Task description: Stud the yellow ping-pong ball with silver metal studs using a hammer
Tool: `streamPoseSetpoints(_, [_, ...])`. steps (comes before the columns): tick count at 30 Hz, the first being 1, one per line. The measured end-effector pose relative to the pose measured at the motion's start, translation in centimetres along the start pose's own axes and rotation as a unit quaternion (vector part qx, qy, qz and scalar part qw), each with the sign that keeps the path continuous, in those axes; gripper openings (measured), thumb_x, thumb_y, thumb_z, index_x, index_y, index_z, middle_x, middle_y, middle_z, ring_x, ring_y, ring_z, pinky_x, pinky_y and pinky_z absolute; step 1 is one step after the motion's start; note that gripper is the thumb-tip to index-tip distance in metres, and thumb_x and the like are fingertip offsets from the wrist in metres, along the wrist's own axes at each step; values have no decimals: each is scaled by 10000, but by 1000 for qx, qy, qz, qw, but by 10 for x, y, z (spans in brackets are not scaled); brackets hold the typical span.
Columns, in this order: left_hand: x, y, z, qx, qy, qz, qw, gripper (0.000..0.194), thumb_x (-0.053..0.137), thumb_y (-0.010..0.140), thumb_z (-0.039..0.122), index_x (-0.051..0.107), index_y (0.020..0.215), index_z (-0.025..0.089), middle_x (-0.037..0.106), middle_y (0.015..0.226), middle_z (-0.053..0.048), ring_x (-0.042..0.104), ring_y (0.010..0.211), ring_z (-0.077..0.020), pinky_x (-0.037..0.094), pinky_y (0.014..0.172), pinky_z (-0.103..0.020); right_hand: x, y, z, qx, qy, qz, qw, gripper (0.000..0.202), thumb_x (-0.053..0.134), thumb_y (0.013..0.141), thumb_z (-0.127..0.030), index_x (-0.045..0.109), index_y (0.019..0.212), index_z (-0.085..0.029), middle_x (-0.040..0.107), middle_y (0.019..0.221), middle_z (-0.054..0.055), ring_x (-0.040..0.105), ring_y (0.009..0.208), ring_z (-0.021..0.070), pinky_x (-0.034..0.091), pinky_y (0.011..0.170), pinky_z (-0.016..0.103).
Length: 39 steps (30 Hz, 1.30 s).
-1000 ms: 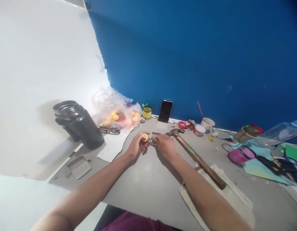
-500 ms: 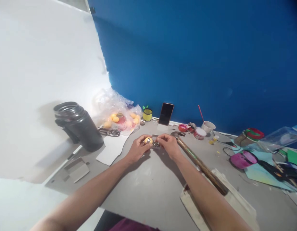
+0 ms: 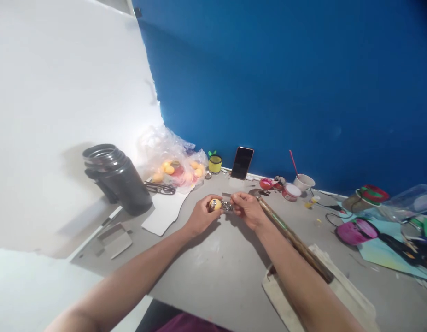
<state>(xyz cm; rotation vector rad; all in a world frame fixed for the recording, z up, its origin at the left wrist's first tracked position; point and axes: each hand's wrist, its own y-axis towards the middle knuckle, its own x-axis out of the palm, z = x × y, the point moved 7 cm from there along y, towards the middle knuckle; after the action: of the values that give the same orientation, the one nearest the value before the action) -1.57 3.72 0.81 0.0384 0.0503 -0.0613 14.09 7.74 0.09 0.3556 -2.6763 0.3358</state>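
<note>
My left hand [image 3: 203, 214] is closed around a small yellow ball [image 3: 215, 205] with dark and silvery markings, held just above the grey table. Beside the ball, between my two hands, hangs a bunch of silvery chain [image 3: 227, 207]. With thumb and fingertips my right hand [image 3: 247, 208] pinches a thin, flat grey strip [image 3: 228, 195] that sticks out toward the left. Whether the right fingers also touch the chain is hard to make out. Right of that hand lies a hammer [image 3: 292, 236] with a long wooden handle, partly behind my forearm.
A dark flask [image 3: 121, 184], a plastic bag [image 3: 170, 157] of yellow balls and eyeglasses [image 3: 160, 187] lie left. At the back stand a yellow pot [image 3: 215, 164], a phone [image 3: 242, 163] and a paper cup [image 3: 304, 182]. A pink cup [image 3: 356, 231] and cloth [image 3: 351, 295] are right.
My right hand has shifted slightly to the right, away from the ball, and more of the strip and chain shows. The whole view has moved a little.
</note>
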Motion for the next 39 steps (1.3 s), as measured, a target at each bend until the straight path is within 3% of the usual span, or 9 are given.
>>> streamPoseSetpoints(5, [2,-4,11,66,76,-9,995,321,717,771,302,670,1056,164,677,907,-18,585,769,-143,481,709,-265,8,-4,2,24,-2,-60,998,424,986,538,-417,733,774,-171,670,706,15,432,544,64,298,467,192])
streamPoseSetpoints(9, [4,-7,15,83,118,-8,990,239,656,802,289,646,1010,172,652,846,2,569,740,-141,461,681,-251,16,-9,6,37,-52,-104,993,401,973,561,-433,742,761,-173,695,718,26,480,557,79,319,492,210])
streamPoseSetpoints(15, [6,-7,9,81,147,-5,986,229,628,782,249,658,993,167,677,854,-10,589,758,-157,460,708,-266,19,-11,11,36,-79,-88,992,410,967,548,-460,731,729,-178,697,723,16,535,609,96,353,532,217])
streamPoseSetpoints(20, [8,-8,8,93,179,-11,979,199,586,770,205,628,962,182,647,814,12,562,728,-150,434,680,-265,18,-10,13,47,-111,-80,989,400,952,561,-460,728,735,-177,700,701,8,470,545,73,344,523,225])
streamPoseSetpoints(39, [13,-10,0,57,184,-33,981,138,568,803,225,552,937,200,602,778,31,509,689,-144,398,644,-274,18,-10,16,58,-148,-84,984,331,906,574,-418,735,709,-168,688,650,9,441,503,69,266,471,217])
